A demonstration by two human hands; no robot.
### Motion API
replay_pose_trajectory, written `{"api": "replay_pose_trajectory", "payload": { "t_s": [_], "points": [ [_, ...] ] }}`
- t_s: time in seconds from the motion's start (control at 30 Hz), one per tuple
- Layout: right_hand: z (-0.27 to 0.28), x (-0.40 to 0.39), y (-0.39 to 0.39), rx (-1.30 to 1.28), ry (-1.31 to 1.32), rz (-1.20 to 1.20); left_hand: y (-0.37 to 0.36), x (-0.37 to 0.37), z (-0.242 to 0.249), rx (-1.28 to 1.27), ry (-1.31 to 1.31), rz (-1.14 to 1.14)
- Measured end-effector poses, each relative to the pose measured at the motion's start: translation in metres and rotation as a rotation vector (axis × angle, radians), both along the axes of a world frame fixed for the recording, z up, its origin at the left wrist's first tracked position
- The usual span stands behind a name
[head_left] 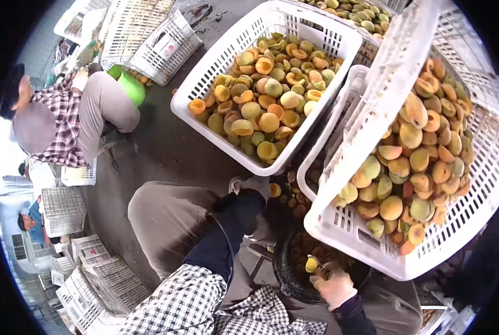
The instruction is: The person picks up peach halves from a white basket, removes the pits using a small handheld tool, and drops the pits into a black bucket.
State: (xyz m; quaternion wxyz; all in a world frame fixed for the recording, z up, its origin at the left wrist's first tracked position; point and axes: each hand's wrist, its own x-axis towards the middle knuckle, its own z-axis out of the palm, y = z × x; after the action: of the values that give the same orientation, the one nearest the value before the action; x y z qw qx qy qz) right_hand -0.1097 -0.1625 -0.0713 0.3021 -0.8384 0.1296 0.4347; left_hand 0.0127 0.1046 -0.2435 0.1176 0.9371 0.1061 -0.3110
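Far left, a co-worker [65, 120] in a plaid shirt crouches on the dark floor [165, 145], a green tub [128, 85] just beside their knee. Behind them empty white crates [149, 33] lie tipped along the floor's upper edge, and more crates are stacked at the lower-left corner [87, 279].

Near the middle, the person's left hand [253, 187], in a pale glove over a dark sleeve, reaches out above their own knee towards the near corner of the middle crate [205, 89]. The fingers look curled at a peach half [274, 190] just beside them, though I cannot tell whether they are truly gripping it or only touching. That crate is heaped with halved peaches [266, 95], cut faces and skins mixed, and it sits tilted on the floor.

Below and to the right is a dark bucket [285, 273] between the person's legs, holding pits or scraps (too dim to say which). The right hand [334, 286], gloved too, rests at the bucket's near rim, fingers clenched around a small yellow piece of fruit [312, 263].

Further right, a second crate [456, 223] full of halves [416, 156] hangs tilted over the bucket, its low corner just above the right hand. A third crate [366, 17] of greener fruit shows at the top edge.
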Motion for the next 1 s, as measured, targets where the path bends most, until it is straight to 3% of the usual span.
{"api": "replay_pose_trajectory", "payload": {
  "t_s": [0.07,0.1,0.13,0.23,0.3,0.37,0.43,0.47,0.53,0.6,0.67,0.7,0.73,0.8,0.87,0.93,1.0],
  "points": [
    [-0.017,-0.005,-0.003,-0.119,-0.136,0.324,-0.014,-0.013,-0.064,-0.036,-0.62,0.132],
    [-0.019,-0.009,-0.003,-0.058,-0.186,0.3,-0.021,-0.015,-0.087,-0.065,-0.737,0.173],
    [-0.017,-0.011,-0.002,0.004,-0.239,0.271,-0.026,-0.019,-0.099,-0.036,-0.577,0.146],
    [0.007,0.018,0.018,-0.04,-0.069,0.208,-0.036,0.0,-0.09,-0.051,0.074,-0.152],
    [0.011,0.023,0.019,-0.081,0.032,0.207,-0.039,0.011,-0.072,-0.119,0.316,-0.364],
    [0.006,0.016,0.013,0.04,-0.67,0.511,-0.039,0.017,-0.046,-0.192,0.441,-0.498],
    [0.005,0.019,0.012,0.039,-0.676,0.442,-0.035,0.017,-0.016,-0.245,0.495,-0.566],
    [0.005,0.02,0.012,0.038,-0.664,0.373,-0.032,0.017,0.001,-0.267,0.493,-0.597],
    [-0.024,0.008,0.001,-0.256,-0.414,0.575,-0.024,0.008,0.037,-0.271,0.433,-0.629],
    [-0.025,0.003,0.0,-0.409,-0.175,0.563,-0.017,0.006,0.083,-0.29,0.309,-0.714],
    [-0.007,0.006,0.009,-0.268,-0.339,0.426,-0.01,-0.006,0.135,-0.313,0.194,-0.78],
    [-0.009,0.001,0.005,-0.243,-0.416,0.445,-0.001,-0.001,0.171,-0.331,0.203,-0.712],
    [-0.012,-0.001,0.004,-0.291,-0.326,0.488,0.002,0.012,0.205,-0.246,0.266,-0.608],
    [-0.013,-0.009,-0.001,-0.232,-0.374,0.503,0.017,0.03,0.227,-0.187,-0.007,-0.407],
    [-0.001,-0.01,0.002,-0.212,-0.334,0.483,0.029,0.055,0.209,-0.179,-0.417,-0.164],
    [0.008,-0.006,0.005,-0.199,-0.213,0.468,0.035,0.076,0.182,-0.139,-0.463,-0.234],
    [0.013,-0.005,0.003,-0.209,-0.172,0.524,0.037,0.089,0.173,-0.107,-0.23,-0.27]
  ]
}}
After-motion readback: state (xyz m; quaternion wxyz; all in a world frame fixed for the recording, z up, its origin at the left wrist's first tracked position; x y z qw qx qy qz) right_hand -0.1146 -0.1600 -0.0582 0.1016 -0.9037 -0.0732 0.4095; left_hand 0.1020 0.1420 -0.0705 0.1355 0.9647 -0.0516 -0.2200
